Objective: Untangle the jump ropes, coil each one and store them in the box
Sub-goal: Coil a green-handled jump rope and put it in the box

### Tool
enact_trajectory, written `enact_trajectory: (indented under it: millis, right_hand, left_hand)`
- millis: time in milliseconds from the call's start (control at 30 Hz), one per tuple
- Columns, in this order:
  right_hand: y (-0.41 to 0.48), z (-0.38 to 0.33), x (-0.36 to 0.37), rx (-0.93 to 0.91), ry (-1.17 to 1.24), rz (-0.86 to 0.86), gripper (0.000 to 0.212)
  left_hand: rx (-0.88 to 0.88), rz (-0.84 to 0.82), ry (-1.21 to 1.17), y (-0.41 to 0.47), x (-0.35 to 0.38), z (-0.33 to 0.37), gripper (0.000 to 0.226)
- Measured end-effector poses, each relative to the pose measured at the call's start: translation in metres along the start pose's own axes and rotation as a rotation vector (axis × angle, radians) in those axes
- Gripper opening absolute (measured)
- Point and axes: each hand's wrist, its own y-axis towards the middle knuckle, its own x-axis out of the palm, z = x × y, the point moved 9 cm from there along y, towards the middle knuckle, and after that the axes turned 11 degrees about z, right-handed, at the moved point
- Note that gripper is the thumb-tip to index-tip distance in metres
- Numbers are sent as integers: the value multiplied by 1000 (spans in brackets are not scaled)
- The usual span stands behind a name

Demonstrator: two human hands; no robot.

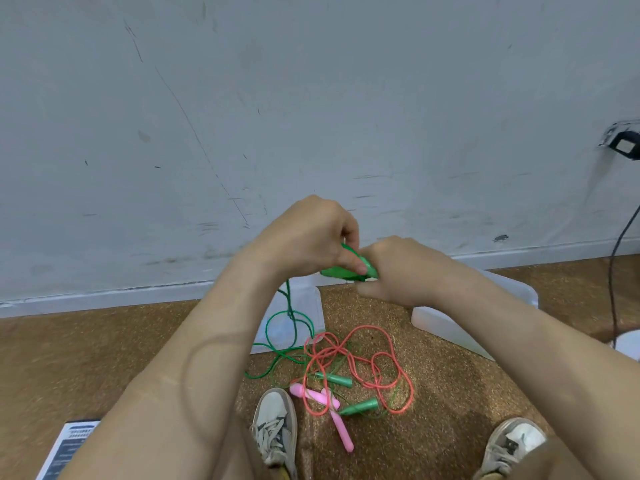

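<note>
Head: left hand (311,233), right hand (398,271) hold green rope (334,273) (two ropes (313,394) floored).

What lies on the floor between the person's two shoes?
In the head view, a pink handle lies between the left shoe and right shoe, nearer the left; the rest is bare floor.

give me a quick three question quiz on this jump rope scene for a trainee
1. True or false: the left hand and right hand both grip the green plastic handles above the brown speckled floor.
2. The thin red-orange cord on the floor ends in handles of which colour? A pink B black C white
3. How many loose green handles lie in the tangle?
Key: 1 true; 2 A, the pink plastic handles; 3 two.
</note>
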Motion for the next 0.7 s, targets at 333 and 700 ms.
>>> enact_trajectory:
  millis: [333, 700]
  right_hand:
    - [-23, -48, -45, -216, 55, 83, 29]
    - [-8, 4, -58, 233, 890, 367, 28]
  left_hand:
    - [-141, -317, -647, -18, 8, -11, 36]
    - [-480, -29, -1051, 4, 37, -20, 35]
